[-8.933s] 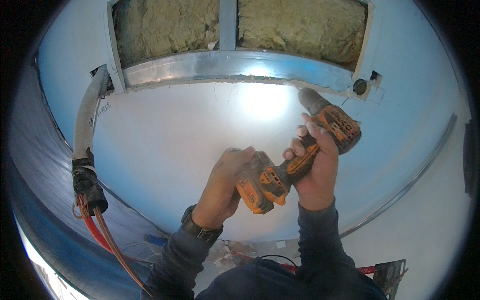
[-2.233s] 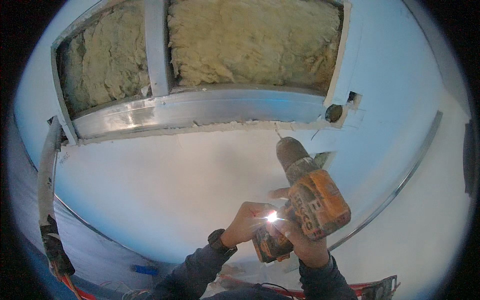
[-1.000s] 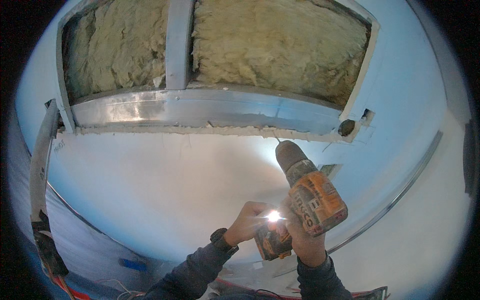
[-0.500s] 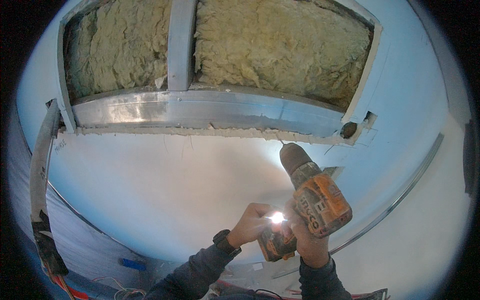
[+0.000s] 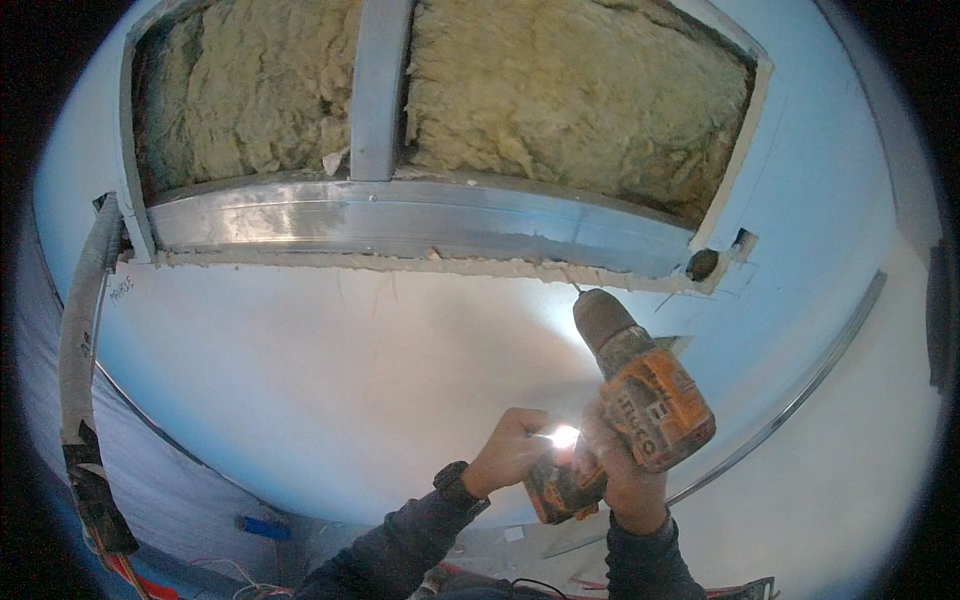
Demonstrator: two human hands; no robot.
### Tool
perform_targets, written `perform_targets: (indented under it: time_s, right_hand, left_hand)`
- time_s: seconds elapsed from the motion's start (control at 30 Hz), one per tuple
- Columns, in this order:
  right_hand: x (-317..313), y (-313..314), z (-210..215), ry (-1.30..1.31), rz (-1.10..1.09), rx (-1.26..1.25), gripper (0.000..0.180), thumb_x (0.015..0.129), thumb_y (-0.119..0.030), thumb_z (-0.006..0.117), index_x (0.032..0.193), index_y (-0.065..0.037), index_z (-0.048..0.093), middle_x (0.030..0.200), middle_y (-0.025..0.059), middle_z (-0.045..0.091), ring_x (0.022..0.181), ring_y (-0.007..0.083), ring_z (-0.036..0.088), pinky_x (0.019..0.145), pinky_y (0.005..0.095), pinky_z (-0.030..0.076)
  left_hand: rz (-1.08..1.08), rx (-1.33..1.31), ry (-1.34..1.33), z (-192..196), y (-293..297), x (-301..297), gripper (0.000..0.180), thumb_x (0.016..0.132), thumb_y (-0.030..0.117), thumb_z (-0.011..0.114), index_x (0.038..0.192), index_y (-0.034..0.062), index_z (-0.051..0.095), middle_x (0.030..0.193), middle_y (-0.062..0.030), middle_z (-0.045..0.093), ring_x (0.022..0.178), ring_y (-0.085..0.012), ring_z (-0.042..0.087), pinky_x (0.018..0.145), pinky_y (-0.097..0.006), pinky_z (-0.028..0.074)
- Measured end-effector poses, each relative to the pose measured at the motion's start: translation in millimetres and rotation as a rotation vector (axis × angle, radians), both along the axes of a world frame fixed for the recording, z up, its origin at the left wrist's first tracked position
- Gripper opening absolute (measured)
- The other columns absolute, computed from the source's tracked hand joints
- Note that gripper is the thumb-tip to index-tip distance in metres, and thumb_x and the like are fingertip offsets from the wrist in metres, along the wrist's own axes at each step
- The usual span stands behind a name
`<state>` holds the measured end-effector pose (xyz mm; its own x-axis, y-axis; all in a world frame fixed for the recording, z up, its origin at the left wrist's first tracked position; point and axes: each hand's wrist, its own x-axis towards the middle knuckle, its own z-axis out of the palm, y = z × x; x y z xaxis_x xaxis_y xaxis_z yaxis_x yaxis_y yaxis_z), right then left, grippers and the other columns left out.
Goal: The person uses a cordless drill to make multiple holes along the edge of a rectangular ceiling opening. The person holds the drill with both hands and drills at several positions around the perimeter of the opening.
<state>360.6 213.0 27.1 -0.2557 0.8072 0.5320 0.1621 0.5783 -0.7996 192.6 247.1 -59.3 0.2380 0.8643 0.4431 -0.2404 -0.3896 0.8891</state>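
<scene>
An orange and black cordless drill (image 5: 662, 408) points up and away from me, its lit lamp glaring near its foot. My right hand (image 5: 630, 480) is wrapped around its handle. My left hand (image 5: 505, 455), with a dark watch on the wrist, is closed beside the drill's foot; glare hides its fingertips and whatever they pinch. From the chuck, a thin bit (image 5: 576, 286) reaches to the ragged lower edge of a wall opening. Just above that edge runs a shiny metal track (image 5: 430, 222); whether the bit touches the board I cannot tell.
Yellowish insulation (image 5: 580, 90) fills the opening on both sides of a metal stud (image 5: 378, 100). A grey wrapped conduit (image 5: 85, 330) hangs at the left, with loose wires below. Right of the opening is a round hole (image 5: 702, 265). A blue roll-shaped object (image 5: 263, 527) lies low left.
The view has shifted slightly, so the opening, drill and both hands appear a little farther right. My grip looks the same, and the bit stays near the lower edge.
</scene>
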Motion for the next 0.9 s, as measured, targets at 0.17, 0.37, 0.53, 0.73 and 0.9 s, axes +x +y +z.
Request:
perform_targets:
  time_s: [0.17,0.37,0.53,0.73,0.9]
  right_hand:
    - [5.4,7.3,-15.2,0.345,0.104,-0.206,0.034,0.09,-0.004,0.068,0.121,0.0,0.054,0.089,0.0052,0.061,0.059,0.0128,0.056,0.051,0.0288,0.047]
    - [10.6,13.0,-20.0,0.056,-0.033,0.03,0.032,0.09,-0.006,0.068,0.119,-0.001,0.055,0.087,0.0044,0.061,0.058,0.0124,0.056,0.05,0.0279,0.046]
    - [2.0,2.0,-8.4,0.216,0.06,-0.121,0.031,0.09,-0.002,0.064,0.119,0.0,0.055,0.085,0.0038,0.06,0.058,0.0117,0.056,0.05,0.0269,0.046]
    - [-1.2,-2.1,12.5,0.113,0.042,-0.118,0.032,0.089,0.001,0.062,0.12,0.0,0.054,0.086,0.0044,0.06,0.061,0.0114,0.056,0.051,0.0267,0.047]
    - [3.1,-2.2,16.2,0.165,0.091,-0.144,0.034,0.087,0.0,0.066,0.119,0.0,0.055,0.091,0.0052,0.062,0.067,0.0123,0.057,0.059,0.0286,0.048]
  left_hand:
    - [0.038,0.073,-0.039,-3.9,4.0,5.6,0.025,0.091,0.016,0.069,0.111,0.0017,0.076,0.093,-0.0032,0.073,0.08,-0.0079,0.06,0.073,-0.027,0.051]
    - [0.023,0.066,-0.053,-9.9,10.6,5.9,0.026,0.089,0.012,0.066,0.111,0.0009,0.075,0.096,-0.0048,0.074,0.082,-0.0107,0.062,0.076,-0.029,0.052]
    - [0.037,0.111,-0.001,-5.7,7.8,4.5,0.027,0.088,0.011,0.067,0.112,0.0007,0.075,0.095,-0.0039,0.074,0.082,-0.0103,0.062,0.076,-0.029,0.052]
    - [0.024,0.006,-0.017,3.4,-1.5,6.8,0.027,0.09,0.013,0.066,0.112,-0.0002,0.075,0.092,-0.0028,0.073,0.081,-0.0083,0.061,0.075,-0.028,0.052]
    - [0.065,0.034,0.043,6.3,-2.9,9.9,0.025,0.093,0.015,0.064,0.111,0.0002,0.075,0.092,-0.0032,0.073,0.08,-0.0084,0.061,0.072,-0.027,0.052]
